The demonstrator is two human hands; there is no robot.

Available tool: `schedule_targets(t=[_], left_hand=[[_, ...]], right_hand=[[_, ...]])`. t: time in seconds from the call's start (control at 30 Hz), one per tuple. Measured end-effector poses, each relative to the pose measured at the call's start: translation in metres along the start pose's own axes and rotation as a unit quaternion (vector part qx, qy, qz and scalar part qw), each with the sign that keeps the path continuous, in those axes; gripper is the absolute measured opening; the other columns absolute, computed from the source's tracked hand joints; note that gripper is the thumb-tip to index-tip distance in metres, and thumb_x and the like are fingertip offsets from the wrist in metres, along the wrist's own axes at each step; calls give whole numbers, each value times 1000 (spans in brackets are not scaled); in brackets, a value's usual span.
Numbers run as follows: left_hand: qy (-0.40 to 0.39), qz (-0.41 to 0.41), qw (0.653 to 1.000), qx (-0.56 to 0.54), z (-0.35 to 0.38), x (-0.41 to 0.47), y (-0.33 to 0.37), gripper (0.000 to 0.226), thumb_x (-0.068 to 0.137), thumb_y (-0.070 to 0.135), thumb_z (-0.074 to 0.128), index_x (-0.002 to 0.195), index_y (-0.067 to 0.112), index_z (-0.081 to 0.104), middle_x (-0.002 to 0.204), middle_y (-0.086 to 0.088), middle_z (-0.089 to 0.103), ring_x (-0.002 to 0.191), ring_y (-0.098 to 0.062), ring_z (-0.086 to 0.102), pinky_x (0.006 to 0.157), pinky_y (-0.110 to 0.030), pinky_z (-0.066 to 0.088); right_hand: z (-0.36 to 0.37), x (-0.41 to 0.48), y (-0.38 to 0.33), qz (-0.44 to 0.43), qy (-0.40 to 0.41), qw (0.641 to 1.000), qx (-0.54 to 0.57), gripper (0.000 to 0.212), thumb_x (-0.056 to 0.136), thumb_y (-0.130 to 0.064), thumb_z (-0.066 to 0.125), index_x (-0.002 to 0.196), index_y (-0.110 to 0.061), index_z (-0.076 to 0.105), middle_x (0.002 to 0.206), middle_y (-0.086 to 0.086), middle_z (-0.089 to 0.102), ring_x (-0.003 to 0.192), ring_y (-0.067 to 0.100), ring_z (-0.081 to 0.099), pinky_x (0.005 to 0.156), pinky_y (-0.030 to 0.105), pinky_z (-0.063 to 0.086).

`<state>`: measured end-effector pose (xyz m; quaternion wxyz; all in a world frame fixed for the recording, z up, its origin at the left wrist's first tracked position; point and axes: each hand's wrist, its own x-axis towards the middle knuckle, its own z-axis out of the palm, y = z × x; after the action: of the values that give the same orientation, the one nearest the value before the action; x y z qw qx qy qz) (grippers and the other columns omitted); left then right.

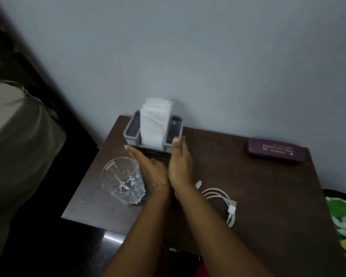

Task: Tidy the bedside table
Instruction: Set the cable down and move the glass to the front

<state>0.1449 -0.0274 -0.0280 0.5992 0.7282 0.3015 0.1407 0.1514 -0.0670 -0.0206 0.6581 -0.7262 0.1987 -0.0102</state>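
On the dark wooden bedside table (258,206), a grey organizer (130,134) stands against the wall with white tissues (154,124) upright in its middle slot. Just in front of it lies a dark flat case (158,155) with partly hidden lettering. My left hand (146,164), a bracelet on its wrist, and my right hand (180,160) stand flat on edge on either side of that case. Their fingers are straight and reach the organizer's front. A clear cut glass (124,180) stands close to my left hand.
A coiled white USB cable (222,200) lies right of my right wrist. A purple glasses case (277,149) sits at the back right. A bin (340,216) with green and white scraps stands off the table's right edge. A bed (18,136) is at the left.
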Motion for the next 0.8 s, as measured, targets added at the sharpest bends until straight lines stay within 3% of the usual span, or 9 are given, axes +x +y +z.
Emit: schedule_targets(t=[0.1,0.23,0.4,0.47,0.53,0.6,0.8], left_hand=[[-28,-51,998,7,1,-31,-2,74,85,-14,43,146,5,5,152,-24,9,141,-31,17,109,-19,12],[-113,-47,992,-15,9,-76,-4,61,84,-11,48,139,8,31,144,-15,25,130,-26,38,112,-33,29],[-257,19,965,-36,57,-90,12,41,89,1,49,128,14,49,133,-5,49,119,-13,49,107,-35,39],[-294,28,955,-25,87,-91,15,42,90,-1,49,130,11,49,135,-8,51,123,-16,50,108,-34,38],[-322,27,946,-1,115,-89,16,43,90,-3,46,132,9,47,139,-8,48,126,-17,48,107,-25,35],[-361,20,932,22,138,-87,14,47,91,-5,43,136,9,42,143,-7,43,130,-17,44,104,-19,32],[-412,18,909,63,167,-82,-6,62,84,-11,36,141,15,37,146,-5,39,135,-19,37,115,-33,27]], right_hand=[[-21,-3,-2,-15,97,994,54,58,97,-42,37,147,-18,24,154,2,28,141,16,27,115,29,19],[-100,1,4,-66,254,959,104,48,98,-31,42,141,-12,38,147,2,41,134,10,38,110,25,29],[-215,28,23,-117,374,920,18,40,97,-23,46,131,-4,48,133,12,54,121,17,52,102,22,39],[-250,43,34,-92,386,918,-8,40,96,-22,48,131,-2,47,133,14,52,121,22,52,97,17,37],[-272,57,45,-58,370,926,-43,44,95,-22,51,133,-1,46,135,16,50,122,25,51,91,13,32],[-279,67,56,-38,336,939,-59,47,94,-21,54,135,-2,43,137,17,49,123,27,50,91,16,32],[-274,77,68,-54,281,957,-40,51,94,-16,52,142,-11,34,144,11,42,128,21,44,105,31,37]])
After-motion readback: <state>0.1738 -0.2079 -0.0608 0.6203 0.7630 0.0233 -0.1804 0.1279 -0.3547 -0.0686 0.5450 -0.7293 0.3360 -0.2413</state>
